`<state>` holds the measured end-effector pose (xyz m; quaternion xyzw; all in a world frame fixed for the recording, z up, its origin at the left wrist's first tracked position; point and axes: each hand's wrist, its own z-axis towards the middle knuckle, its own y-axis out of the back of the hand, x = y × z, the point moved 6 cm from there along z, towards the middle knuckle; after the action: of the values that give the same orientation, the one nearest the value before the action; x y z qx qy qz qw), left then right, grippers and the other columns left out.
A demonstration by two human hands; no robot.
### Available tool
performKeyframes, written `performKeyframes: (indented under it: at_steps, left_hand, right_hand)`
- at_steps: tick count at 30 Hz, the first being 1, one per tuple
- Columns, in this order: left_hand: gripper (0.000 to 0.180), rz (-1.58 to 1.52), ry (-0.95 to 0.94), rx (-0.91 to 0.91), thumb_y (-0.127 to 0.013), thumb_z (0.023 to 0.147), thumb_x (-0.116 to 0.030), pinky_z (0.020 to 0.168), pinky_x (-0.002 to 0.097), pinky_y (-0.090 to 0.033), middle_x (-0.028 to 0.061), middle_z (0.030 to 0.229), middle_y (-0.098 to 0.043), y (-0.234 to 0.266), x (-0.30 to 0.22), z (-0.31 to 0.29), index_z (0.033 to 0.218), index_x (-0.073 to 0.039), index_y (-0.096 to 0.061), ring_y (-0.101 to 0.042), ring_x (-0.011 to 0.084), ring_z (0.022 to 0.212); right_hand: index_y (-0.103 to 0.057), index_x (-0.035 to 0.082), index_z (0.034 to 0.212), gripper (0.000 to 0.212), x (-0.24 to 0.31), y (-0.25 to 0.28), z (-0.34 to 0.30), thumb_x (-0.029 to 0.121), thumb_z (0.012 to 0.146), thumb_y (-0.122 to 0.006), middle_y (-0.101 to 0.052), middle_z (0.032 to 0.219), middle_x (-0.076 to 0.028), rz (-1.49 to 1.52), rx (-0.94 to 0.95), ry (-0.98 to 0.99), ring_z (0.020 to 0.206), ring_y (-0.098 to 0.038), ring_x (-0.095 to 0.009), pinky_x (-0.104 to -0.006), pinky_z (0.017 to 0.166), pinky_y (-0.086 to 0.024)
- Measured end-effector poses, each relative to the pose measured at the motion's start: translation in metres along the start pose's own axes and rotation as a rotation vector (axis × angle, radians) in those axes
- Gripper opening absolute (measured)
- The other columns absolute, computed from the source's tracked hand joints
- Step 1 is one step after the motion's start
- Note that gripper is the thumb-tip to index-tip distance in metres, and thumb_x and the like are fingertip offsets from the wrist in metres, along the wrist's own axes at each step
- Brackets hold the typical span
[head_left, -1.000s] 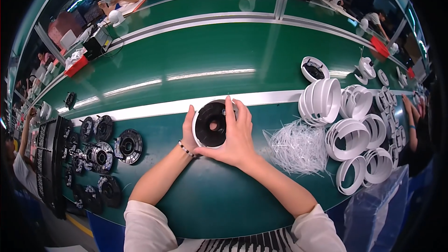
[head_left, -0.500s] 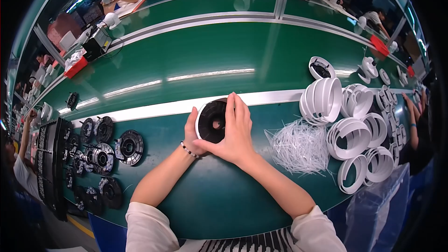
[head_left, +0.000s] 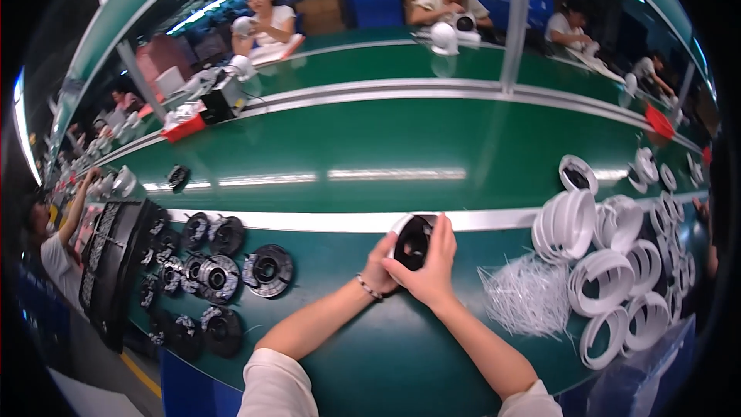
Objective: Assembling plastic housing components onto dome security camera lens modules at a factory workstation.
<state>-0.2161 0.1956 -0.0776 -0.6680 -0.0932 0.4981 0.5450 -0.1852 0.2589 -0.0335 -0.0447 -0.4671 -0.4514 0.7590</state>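
Observation:
Between my two hands is a round white housing with a black inner part (head_left: 411, 245); its open side is turned up toward me. My left hand (head_left: 378, 267) wraps its left side, a beaded bracelet on the wrist. My right hand (head_left: 434, 269) grips the right side, fingers stretched along the rim and thumb across the near edge. Both hands are above the green bench, near the white strip. Black round parts (head_left: 268, 270) with small fittings lie to the left. To the right is a heap of thin clear-white strips (head_left: 528, 296).
White rings (head_left: 600, 283) stand stacked at the right, with a white shell (head_left: 577, 174) behind them. A black crate (head_left: 116, 262) stands at the left edge. Red bins (head_left: 184, 128) and a metal frame post (head_left: 515, 23) are farther back. Several people work across the bench and at both sides.
The view has tilted up and turned left, so the bench and hands sit lower and farther right. Both hands still hold the housing, which appears slightly tilted.

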Motion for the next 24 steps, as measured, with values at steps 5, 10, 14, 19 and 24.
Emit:
performKeyframes:
  at_steps: [5,10,14,19,24]
  left_hand:
    - [0.057,0.043,-0.037,-0.062,-0.052,0.078,-0.032,0.09,0.0327,-0.04,0.009,0.117,-0.047,-0.008,-0.003,-0.003,0.124,-0.004,-0.033,-0.049,0.0186,0.105]
    - [0.051,0.08,-0.037,-0.079,-0.048,0.078,-0.032,0.092,0.0355,-0.036,0.0097,0.115,-0.048,-0.005,-0.001,-0.005,0.12,-0.005,-0.039,-0.047,0.0211,0.106]
    - [0.054,-0.069,0.026,-0.241,-0.038,0.078,-0.046,0.091,0.0382,-0.036,0.0091,0.113,-0.051,0.008,-0.002,-0.004,0.114,-0.007,-0.047,-0.048,0.0231,0.105]
    - [0.048,0.006,-0.109,-0.337,-0.03,0.083,-0.038,0.088,0.0369,-0.04,0.0121,0.107,-0.054,0.016,-0.025,0.008,0.108,-0.002,-0.049,-0.052,0.0221,0.099]
    - [0.043,0.256,-0.387,-0.488,-0.036,0.088,-0.018,0.083,0.0289,-0.045,0.0133,0.107,-0.053,0.032,-0.05,0.009,0.123,0.006,-0.031,-0.054,0.0172,0.096]
  right_hand:
    - [-0.014,-0.007,0.128,0.109,-0.014,0.005,0.003,0.042,0.053,-0.075,-0.021,0.129,-0.028,0.17,0.362,0.04,0.116,-0.025,-0.042,-0.0461,0.095,-0.024]
    - [-0.011,-0.002,0.131,0.101,-0.006,0.008,-0.005,0.035,0.059,-0.072,-0.008,0.135,-0.026,0.031,0.399,0.162,0.122,-0.017,-0.041,-0.0452,0.098,-0.019]
    - [-0.01,0.005,0.132,0.101,0.016,0.021,-0.025,0.038,0.059,-0.071,-0.005,0.134,-0.03,0.049,0.49,0.462,0.124,-0.008,-0.045,-0.0618,0.092,-0.009]
    - [-0.013,0.007,0.132,0.095,0.017,0.025,-0.038,0.031,0.06,-0.07,-0.006,0.134,-0.029,-0.045,0.621,0.507,0.124,-0.009,-0.045,-0.0633,0.091,-0.01]
    - [-0.018,0.005,0.13,0.092,0.068,0.077,-0.06,0.032,0.059,-0.071,-0.004,0.133,-0.032,0.168,0.719,0.592,0.123,-0.007,-0.049,-0.063,0.092,-0.009]
